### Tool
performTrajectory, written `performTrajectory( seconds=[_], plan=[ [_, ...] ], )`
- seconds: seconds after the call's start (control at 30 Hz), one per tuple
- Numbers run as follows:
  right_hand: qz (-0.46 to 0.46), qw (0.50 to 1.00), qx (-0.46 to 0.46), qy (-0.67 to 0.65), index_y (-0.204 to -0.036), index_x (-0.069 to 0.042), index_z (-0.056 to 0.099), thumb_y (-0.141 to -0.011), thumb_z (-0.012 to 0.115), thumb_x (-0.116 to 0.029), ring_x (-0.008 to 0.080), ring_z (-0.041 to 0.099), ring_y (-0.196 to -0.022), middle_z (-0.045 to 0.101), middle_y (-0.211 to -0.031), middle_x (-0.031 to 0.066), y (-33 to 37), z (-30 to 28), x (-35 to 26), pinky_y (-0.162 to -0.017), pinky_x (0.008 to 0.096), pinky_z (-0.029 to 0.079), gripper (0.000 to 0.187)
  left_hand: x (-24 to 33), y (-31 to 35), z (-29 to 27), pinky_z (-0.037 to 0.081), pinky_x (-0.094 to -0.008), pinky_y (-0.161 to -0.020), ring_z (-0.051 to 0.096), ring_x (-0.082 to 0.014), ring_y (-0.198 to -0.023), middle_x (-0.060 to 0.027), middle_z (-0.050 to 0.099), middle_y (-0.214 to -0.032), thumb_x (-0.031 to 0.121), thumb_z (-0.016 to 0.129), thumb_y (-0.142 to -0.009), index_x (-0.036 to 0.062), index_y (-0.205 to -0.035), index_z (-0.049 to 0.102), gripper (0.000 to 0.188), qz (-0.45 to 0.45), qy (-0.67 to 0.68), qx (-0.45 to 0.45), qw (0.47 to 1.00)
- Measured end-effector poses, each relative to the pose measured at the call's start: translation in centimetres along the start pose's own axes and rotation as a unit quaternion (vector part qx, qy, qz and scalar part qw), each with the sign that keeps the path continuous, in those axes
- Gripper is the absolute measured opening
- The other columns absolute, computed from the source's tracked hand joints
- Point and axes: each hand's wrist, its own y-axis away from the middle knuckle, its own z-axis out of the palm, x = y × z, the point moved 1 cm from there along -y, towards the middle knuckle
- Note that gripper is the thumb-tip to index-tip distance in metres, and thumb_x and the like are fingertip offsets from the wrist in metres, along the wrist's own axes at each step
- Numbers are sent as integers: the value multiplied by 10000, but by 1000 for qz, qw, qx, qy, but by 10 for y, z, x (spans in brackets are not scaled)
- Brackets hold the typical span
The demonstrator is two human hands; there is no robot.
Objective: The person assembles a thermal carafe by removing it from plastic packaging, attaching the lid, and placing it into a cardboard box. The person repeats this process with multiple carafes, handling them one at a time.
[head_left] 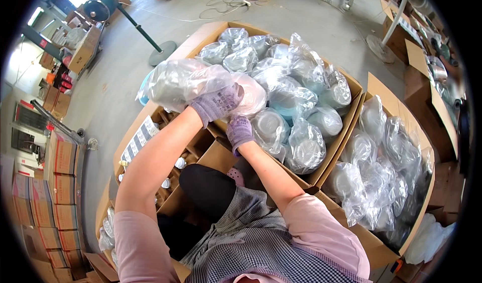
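Clear bagged bundle (173, 82): where does it sit on your feed?

Upper left of my view, over the left edge of the packed carton (354, 93), the largest thing by the hands. A second carton (394, 104) stands just beside that on the right, and a divided carton (200, 141) sits to the left

Why are the clear bags (271, 125) crowded together in there?

I'd judge that close packing lets them brace one another, while the film probably guards against scuffs

And the bundle itself?

It lies lengthwise, bulging leftward past the edge; I think it is held there to clear its neighbours

Fingers?

On the gloved left hand (217, 102) they look pressed together, closed over the bundle's film, though their undersides are hidden. The gloved right hand (240, 131) has its fingers curled at the pink bagged item (253, 98), perhaps steadying it; whether they pinch anything, I cannot tell

Anything smaller?

White tops (181, 163) in the divided carton, presumably spaced by its cells
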Motion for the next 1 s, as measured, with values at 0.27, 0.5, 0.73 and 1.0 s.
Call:
performTrajectory(
  seconds=[0.27,0.5,0.73,1.0],
  plan=[
    [-132,982,74,-115,-1109,-7,605,-900,525,-197,439,597,-1049,631,-1155,208,56,-34,-2,-925,507,478,294,40,-45,48,540,-393,-740,682,-254,-832,-115,703,-932,308,579,-904,89,-1028,683,273,214,60,-185,957],
    [-146,976,-119,-112,-1156,-24,592,-903,557,-167,374,625,-1001,643,-1074,188,118,-107,27,-939,430,494,294,96,-14,115,540,-378,-812,688,-244,-909,-114,710,-1034,269,561,-912,94,-1099,696,290,247,63,-213,943],
    [-100,990,-1,-96,-1186,-41,623,-932,575,-138,354,633,-1034,660,-1105,178,90,-198,47,-897,411,509,276,108,-31,155,535,-364,-879,687,-235,-986,-114,706,-1135,234,545,-920,100,-1167,701,321,201,81,-250,943],
    [-67,998,-2,-7,-1213,-46,631,-932,489,-219,352,591,-1152,641,-1207,195,-56,-220,65,-1014,417,445,359,194,-48,202,505,-363,-931,641,-242,-1081,-126,627,-1250,220,547,-922,115,-1228,649,339,-123,309,-350,875]
  ],
)
